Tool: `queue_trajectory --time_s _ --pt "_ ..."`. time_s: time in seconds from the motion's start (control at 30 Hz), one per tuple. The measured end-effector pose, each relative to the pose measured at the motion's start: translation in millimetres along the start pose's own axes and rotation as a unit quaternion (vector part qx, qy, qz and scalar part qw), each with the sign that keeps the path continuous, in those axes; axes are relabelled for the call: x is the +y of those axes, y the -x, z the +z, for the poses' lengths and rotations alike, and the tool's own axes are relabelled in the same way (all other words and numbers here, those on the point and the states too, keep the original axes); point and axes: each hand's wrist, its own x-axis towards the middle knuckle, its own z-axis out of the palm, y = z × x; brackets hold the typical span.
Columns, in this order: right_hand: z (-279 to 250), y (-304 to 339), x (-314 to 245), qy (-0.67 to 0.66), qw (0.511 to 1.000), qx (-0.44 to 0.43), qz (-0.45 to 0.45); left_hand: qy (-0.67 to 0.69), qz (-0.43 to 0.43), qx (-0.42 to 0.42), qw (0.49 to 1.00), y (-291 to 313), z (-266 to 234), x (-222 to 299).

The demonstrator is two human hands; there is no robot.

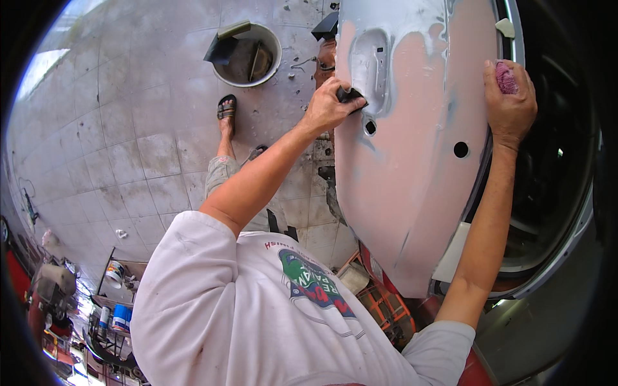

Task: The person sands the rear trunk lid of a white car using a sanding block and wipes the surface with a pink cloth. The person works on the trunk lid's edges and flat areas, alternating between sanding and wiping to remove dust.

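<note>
Sheet (pixel 348 95) (black, bent) within the left fingers (pixel 332 84)

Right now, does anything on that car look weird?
Yes: the car panel is patchy, pink with grey areas instead of one colour. It has a round black hole toward its right edge and a smaller opening near the left hand.

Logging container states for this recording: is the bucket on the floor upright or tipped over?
The bucket is upright: its round rim faces up, and the view looks down inside.
</note>
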Motion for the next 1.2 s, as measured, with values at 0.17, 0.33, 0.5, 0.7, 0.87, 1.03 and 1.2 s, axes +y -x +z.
queue_trajectory --time_s 0.17,0.33,0.5,0.7,0.87,1.03,1.2 --pt "-2 -2 -2 0.017 1.000 -0.011 -0.005 -0.075 0.018 0.142 0.987 -11 9 6" --pt "-3 2 1 0.008 1.000 -0.012 -0.004 0.061 -0.047 0.142 0.987 40 45 49" --pt "1 -4 -1 0.009 1.000 -0.007 -0.006 0.073 -0.076 0.181 0.978 31 56 62" --pt "3 -3 1 0.020 1.000 -0.003 -0.009 0.084 -0.081 0.202 0.972 39 54 54" --pt "-2 0 -1 0.013 1.000 -0.002 -0.002 0.060 -0.033 0.200 0.977 50 63 66" --pt "3 -4 6 0.016 1.000 -0.011 -0.015 0.074 -0.044 0.221 0.971 46 71 75" --pt "2 -3 4 0.024 1.000 -0.012 -0.011 0.024 -0.065 0.224 0.972 34 47 48"
